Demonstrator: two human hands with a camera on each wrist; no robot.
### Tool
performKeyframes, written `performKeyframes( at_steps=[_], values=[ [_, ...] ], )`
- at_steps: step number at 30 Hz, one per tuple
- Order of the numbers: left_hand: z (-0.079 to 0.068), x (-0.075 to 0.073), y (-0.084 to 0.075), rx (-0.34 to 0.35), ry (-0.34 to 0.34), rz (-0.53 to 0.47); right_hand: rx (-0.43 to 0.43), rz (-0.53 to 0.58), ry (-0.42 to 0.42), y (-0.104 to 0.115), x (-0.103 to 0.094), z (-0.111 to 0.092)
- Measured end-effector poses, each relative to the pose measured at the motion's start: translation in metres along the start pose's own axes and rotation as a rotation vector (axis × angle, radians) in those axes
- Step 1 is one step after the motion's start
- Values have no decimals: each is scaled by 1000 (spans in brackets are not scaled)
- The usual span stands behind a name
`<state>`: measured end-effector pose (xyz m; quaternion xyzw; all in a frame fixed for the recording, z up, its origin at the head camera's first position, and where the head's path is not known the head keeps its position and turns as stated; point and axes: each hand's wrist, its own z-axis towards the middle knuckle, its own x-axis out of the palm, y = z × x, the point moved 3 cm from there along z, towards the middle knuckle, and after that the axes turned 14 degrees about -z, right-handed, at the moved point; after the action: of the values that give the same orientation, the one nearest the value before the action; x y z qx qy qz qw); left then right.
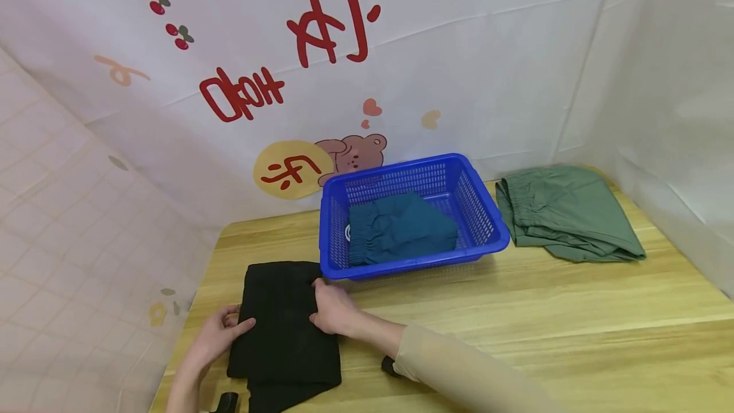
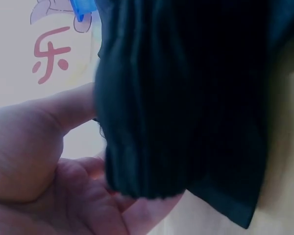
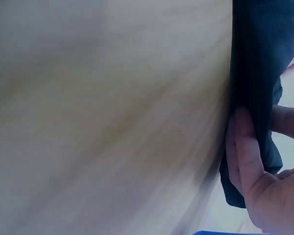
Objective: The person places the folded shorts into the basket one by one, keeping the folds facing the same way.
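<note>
Near left, left hand (image 1: pixel 216 338) and right hand (image 1: pixel 336 310) pinch opposite edges of black cloth (image 1: pixel 287 327); folding seems in hand, the next move needing even layers.

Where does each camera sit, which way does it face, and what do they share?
Head: worn on the head, looking forward and down at the table, blue basket and black garment; left hand, right hand and right sleeve show.
Left wrist: looks across that hand at the garment's gathered band; thumb and fingers show.
Right wrist: looks at the tabletop and the garment's edge; the gripping right fingers show.
Shared: head and left wrist both catch the red character on the backdrop.
</note>
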<state>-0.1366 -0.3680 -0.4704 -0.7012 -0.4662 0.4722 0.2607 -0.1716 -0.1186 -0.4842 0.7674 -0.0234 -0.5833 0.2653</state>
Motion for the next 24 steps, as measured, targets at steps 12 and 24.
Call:
performKeyframes(
  at_steps=[12,24],
  values=[
    [-20,24,0,-8,-40,46,-65,-110,66,-13,-7,-22],
    [-32,52,-3,18,-42,1,-114,-190,69,-32,-16,-44]
  ],
)
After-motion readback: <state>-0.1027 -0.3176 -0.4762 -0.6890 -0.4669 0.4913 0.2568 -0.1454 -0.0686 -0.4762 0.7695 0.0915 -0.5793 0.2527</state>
